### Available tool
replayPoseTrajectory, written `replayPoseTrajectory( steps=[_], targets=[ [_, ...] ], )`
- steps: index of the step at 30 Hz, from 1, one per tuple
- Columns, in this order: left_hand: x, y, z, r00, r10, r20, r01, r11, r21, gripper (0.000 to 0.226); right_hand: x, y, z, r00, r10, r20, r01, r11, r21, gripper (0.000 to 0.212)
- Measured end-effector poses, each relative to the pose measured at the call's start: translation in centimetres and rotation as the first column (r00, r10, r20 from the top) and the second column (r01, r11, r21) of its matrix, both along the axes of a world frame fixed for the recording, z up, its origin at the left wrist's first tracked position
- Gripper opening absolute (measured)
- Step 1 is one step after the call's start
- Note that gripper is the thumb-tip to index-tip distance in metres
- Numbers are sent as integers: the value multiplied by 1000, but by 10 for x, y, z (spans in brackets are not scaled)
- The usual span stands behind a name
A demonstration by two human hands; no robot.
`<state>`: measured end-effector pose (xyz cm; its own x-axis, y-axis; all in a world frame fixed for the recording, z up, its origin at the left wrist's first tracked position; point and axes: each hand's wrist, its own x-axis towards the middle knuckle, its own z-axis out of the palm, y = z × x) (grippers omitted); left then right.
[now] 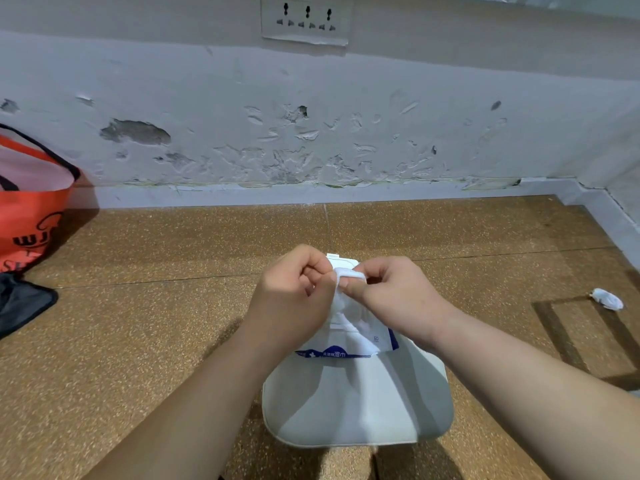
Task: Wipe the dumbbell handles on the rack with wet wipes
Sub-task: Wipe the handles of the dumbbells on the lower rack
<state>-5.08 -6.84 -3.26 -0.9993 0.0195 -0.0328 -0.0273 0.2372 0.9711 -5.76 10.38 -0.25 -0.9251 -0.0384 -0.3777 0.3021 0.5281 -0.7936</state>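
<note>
A white pack of wet wipes (349, 344) with a blue band lies on the brown floor, its flip lid (341, 262) standing open at the far end. Over it, my left hand (294, 289) and my right hand (391, 292) both pinch a white wet wipe (348, 299) that trails down toward the pack's opening. No dumbbell and no rack are in view.
A white cap-like brim (356, 407) lies under the pack, toward me. A crumpled used wipe (607, 299) sits on the floor at the right. An orange bag (31, 202) and dark cloth (20, 303) lie at the left. The peeling wall (311, 133) carries a socket strip (306, 20).
</note>
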Motion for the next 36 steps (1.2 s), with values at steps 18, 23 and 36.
replayPoseTrajectory(
  steps=[18, 23, 36],
  targets=[
    [2, -6, 4, 984, -51, 172, 63, 996, -67, 16, 1, 5, 6, 939, -212, 270, 298, 893, -336, 7],
    [4, -7, 12, 951, -76, 299, 6, 974, 228, 26, 0, 6, 7, 944, -196, 265, 281, 900, -333, 10],
    [-1, -12, 6, 983, -87, 162, 59, 983, 172, 21, 0, 5, 8, 966, -204, 160, 241, 935, -260, 8]
  ],
)
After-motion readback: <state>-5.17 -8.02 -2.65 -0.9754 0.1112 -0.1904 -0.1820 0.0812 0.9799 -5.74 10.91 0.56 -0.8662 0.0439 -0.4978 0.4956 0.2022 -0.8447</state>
